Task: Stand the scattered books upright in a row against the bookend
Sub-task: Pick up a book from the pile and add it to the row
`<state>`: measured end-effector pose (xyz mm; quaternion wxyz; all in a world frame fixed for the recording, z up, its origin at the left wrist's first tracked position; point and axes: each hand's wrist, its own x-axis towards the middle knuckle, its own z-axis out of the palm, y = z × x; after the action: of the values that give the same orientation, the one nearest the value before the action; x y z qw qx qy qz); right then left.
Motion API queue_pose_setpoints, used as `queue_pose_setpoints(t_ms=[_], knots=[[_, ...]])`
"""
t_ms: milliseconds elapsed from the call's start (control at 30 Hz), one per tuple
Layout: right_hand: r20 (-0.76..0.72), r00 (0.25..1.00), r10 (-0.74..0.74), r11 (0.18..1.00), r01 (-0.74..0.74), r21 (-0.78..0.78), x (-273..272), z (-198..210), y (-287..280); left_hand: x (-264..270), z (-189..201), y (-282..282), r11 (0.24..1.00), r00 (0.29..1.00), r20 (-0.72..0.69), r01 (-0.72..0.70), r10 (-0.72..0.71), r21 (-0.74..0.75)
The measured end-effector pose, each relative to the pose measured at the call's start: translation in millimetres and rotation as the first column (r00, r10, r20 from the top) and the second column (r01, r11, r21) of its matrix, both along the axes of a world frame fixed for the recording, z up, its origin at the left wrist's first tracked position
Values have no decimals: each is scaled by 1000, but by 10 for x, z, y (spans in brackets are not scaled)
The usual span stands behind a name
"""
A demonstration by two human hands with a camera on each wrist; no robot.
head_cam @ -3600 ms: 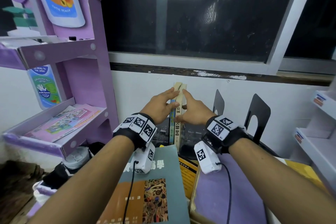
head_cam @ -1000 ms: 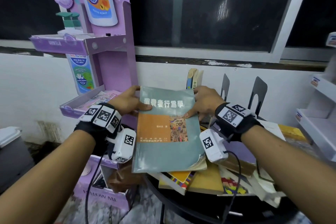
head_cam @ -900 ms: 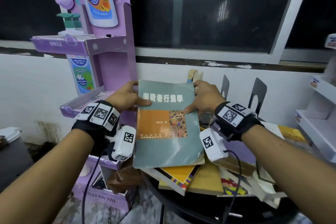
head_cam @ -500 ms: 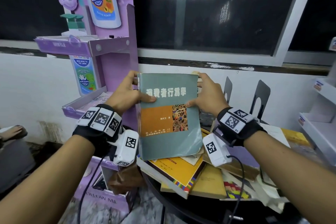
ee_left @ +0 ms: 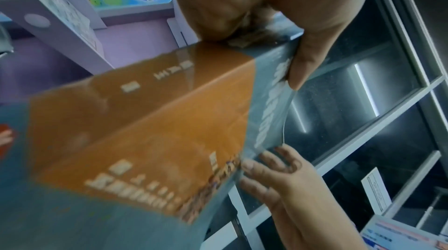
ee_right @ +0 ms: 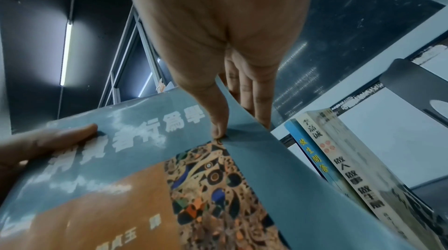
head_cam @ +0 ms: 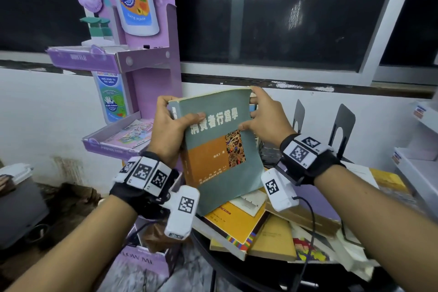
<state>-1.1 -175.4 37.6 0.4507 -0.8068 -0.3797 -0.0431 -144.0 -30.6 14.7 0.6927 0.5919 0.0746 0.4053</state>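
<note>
A grey-green book with an orange panel (head_cam: 220,149) (ee_left: 145,129) (ee_right: 126,177) is held up, nearly upright, above the pile. My left hand (head_cam: 170,125) grips its spine edge, thumb on the cover. My right hand (head_cam: 263,116) pinches its right edge, thumb in front and fingers behind. Two thin books (ee_right: 339,158) stand upright just behind it, against a black bookend (head_cam: 299,114). A second black bookend (head_cam: 343,125) stands further right. Several scattered books (head_cam: 244,223) lie flat below on the dark round table (head_cam: 227,268).
A purple cardboard display stand (head_cam: 147,59) with shelves rises close on the left. The white wall and dark window are right behind. White shelving (head_cam: 422,154) sits at the right edge. A purple box (head_cam: 139,265) stands on the floor below.
Both hands have lifted the grey-green book off the pile and tilted it from flat to nearly upright, moving it up and toward the standing books.
</note>
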Motion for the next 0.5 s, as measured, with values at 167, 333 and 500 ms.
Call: queue_pose_setpoints(t_ms=[167, 333, 500], knots=[[57, 996, -68, 997, 69, -20, 36, 61, 132, 56, -40, -240, 993, 991, 49, -121, 121, 13], [87, 987, -135, 991, 137, -14, 60, 35, 75, 117, 6, -370, 991, 990, 62, -129, 127, 29], [9, 993, -119, 991, 119, 55, 13, -16, 5, 139, 19, -469, 989, 993, 18, -118, 117, 88]])
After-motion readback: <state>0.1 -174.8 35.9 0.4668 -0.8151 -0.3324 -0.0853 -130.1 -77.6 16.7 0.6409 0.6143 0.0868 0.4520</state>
